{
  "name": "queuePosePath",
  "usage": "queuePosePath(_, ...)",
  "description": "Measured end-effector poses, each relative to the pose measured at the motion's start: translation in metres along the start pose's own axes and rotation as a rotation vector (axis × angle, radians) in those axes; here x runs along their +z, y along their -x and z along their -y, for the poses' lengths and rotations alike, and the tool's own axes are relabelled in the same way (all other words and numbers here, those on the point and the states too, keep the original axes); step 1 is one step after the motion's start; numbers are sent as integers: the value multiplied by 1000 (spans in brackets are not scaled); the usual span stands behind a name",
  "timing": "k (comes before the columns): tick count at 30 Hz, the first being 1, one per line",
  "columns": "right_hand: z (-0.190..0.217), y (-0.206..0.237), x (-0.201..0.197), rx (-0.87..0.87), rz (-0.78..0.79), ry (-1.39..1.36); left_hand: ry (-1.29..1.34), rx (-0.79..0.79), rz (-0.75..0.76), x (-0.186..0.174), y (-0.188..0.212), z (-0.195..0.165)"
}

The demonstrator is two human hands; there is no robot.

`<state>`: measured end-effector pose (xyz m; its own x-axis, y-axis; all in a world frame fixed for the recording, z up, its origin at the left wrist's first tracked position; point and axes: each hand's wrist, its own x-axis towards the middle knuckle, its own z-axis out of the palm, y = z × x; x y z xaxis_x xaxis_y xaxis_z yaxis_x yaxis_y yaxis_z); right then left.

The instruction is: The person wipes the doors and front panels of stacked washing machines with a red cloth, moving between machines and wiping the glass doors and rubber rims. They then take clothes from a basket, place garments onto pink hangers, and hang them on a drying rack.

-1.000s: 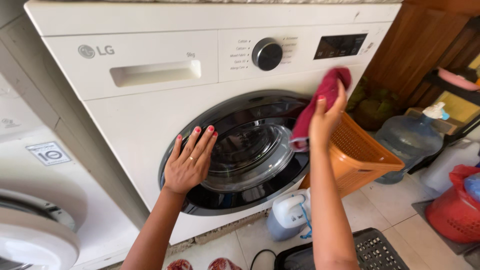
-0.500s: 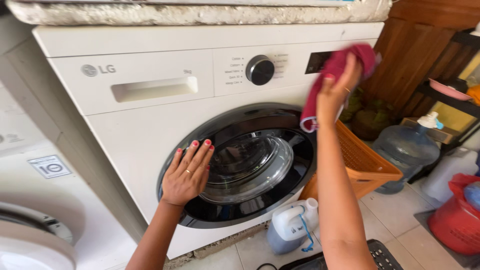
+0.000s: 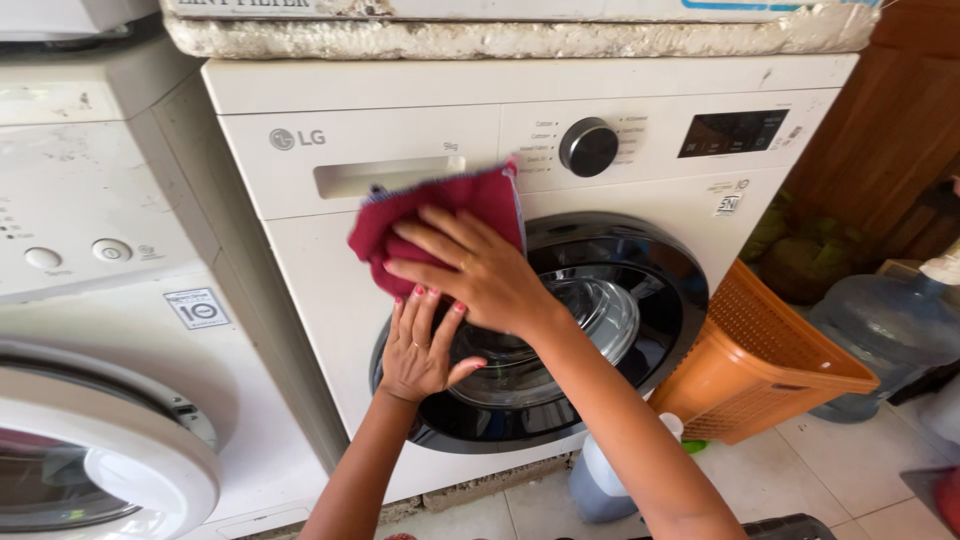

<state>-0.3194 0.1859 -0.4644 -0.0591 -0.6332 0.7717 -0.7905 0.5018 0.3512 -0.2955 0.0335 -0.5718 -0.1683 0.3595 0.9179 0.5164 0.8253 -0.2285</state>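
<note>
— Any screens here?
— One: a dark rectangular display (image 3: pixel 732 133) at the right of the washer's (image 3: pixel 400 100) control panel, right of the dial (image 3: pixel 588 147).
— Labels?
— A small white sticker (image 3: pixel 728 203) with dark marks just under the display, and a white rectangular label (image 3: pixel 201 308) with a black border on the left machine's (image 3: pixel 100 200) front.
— Packages?
— A white box (image 3: pixel 500 8) with a blue patch lies across the washer's top.

Orange basket (image 3: pixel 760 375) crowding door's (image 3: pixel 600 330) right

head cam | looks down and forward, close, probably standing | faces washing machine (image 3: pixel 520 250) front
</note>
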Motion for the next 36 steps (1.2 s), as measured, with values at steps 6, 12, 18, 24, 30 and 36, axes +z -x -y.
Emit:
queuePosePath(6, 4, -57, 28, 17, -245, 54, 17, -11, -108, -4, -2, 3)
queuePosePath(12, 8, -64, 30, -166, -91, 45, 13, 15, -124, -3, 4, 6)
queuePosePath(18, -21, 7, 11, 102, -223, 201, 21, 1, -66, 8, 21, 7)
queuePosePath(24, 14, 60, 45, 332, -390, 277, 215, 5, -77, 17, 34, 13)
queuePosePath(30, 2, 99, 51, 1, -186, 246, 397, 18, -153, 19, 37, 17)
queuePosePath(36, -79, 199, -18, 681, -533, 369, 192, 21, 43, 11, 36, 9)
